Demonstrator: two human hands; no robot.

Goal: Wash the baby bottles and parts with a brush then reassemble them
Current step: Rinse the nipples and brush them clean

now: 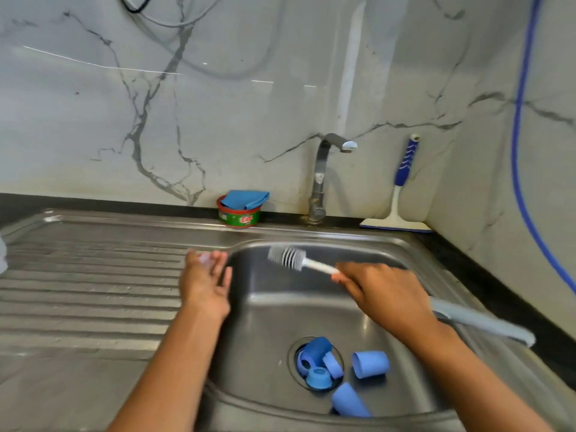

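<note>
Right hand (pixel 383 291) grips the brush (pixel 286 257) by its shaft, bristle head raised over the sink (pixel 274 313) at centre frame, likely ready to scrub. Left hand (pixel 205 275) sits at the basin's left rim, fingers mostly straight. There is a pale blurred bit at its fingertips; cannot tell if it is pinched. Blue parts (pixel 318 366) lie in and around the drain, lower centre, probably awaiting the brush. Tap (pixel 324 179) above, no water seen. Soap tub (pixel 240 215) left of tap, in reach.
</note>
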